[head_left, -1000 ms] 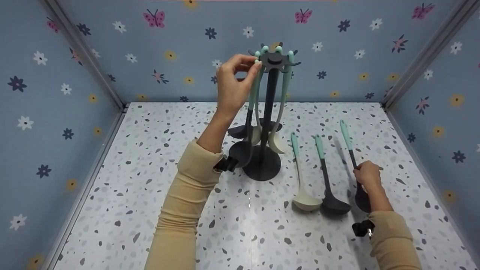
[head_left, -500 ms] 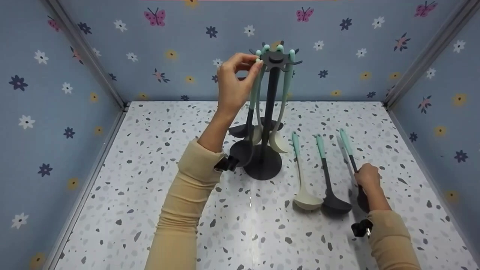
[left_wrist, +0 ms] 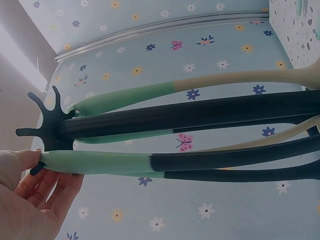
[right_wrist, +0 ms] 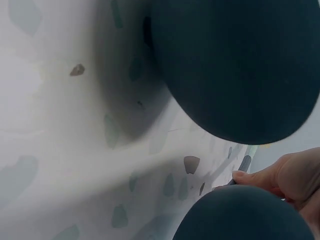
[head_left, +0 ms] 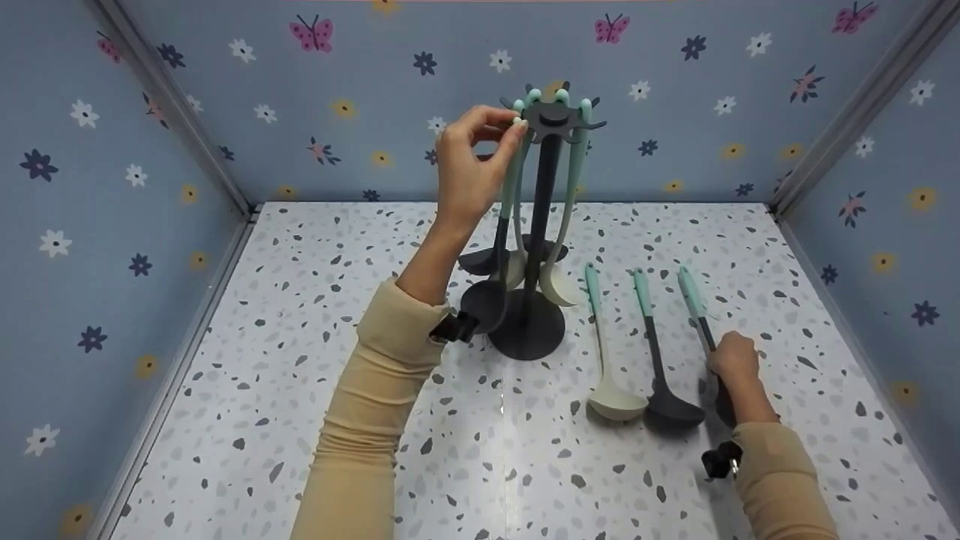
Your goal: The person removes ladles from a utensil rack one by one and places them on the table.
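In the head view my left hand (head_left: pixel 471 166) pinches the top end of a mint-handled dark ladle (head_left: pixel 484 304) at the rim of a black utensil stand (head_left: pixel 546 195). The left wrist view shows the mint handle (left_wrist: pixel 100 162) of this ladle between thumb and fingers, beside the stand's hooks (left_wrist: pixel 45 120). Over at the right, my right hand (head_left: pixel 736 358) grips the dark shaft of another ladle (head_left: pixel 690 292), low near its bowl, which the hand and wrist partly cover. Two dark ladle bowls (right_wrist: pixel 240 65) fill much of the right wrist view.
A cream ladle (head_left: pixel 616 401) and a dark ladle (head_left: pixel 673 409) lie side by side on the speckled table (head_left: pixel 300 420), left of my right hand. Several more mint-handled utensils hang on the stand, including a cream one (head_left: pixel 556 285). Blue flowered walls (head_left: pixel 360 90) enclose the table.
The ladle in my right hand has come down and toward me, its handle end now nearer the table. My left hand keeps its pinch at the stand.
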The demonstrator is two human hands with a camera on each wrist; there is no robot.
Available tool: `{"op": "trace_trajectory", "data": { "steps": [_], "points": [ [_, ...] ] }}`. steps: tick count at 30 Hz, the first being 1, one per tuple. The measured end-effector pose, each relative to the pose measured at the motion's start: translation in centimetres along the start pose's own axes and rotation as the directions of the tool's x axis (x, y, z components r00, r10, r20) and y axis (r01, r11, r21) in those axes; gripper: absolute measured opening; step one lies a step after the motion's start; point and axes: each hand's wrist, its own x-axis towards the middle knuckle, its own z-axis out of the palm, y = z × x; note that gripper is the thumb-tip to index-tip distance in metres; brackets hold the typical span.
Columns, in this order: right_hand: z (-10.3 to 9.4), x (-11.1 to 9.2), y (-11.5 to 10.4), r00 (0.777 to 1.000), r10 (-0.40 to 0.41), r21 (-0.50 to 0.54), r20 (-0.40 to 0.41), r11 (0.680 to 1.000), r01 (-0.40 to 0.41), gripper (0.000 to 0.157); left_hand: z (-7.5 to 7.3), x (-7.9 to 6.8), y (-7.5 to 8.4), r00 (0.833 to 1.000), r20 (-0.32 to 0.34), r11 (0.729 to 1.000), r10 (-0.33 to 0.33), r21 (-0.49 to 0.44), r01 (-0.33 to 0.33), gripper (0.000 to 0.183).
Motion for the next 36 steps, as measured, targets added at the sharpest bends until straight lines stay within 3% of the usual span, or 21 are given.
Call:
{"op": "trace_trajectory", "data": {
  "steps": [26,36],
  "points": [
    [1.3,0.0,-0.6,0.998,-0.041,-0.058,-0.043,0.998,0.038,0.011,0.0,0.0,0.0,1.0,-0.007,1.0,0.011,0.009,-0.011,0.013],
    [1.4,0.3,-0.4,1.0,-0.029,-0.068,-0.014,0.997,0.028,0.012,0.0,0.0,0.0,1.0,-0.006,1.0,0.01,0.007,-0.01,0.013]
  ]
}}
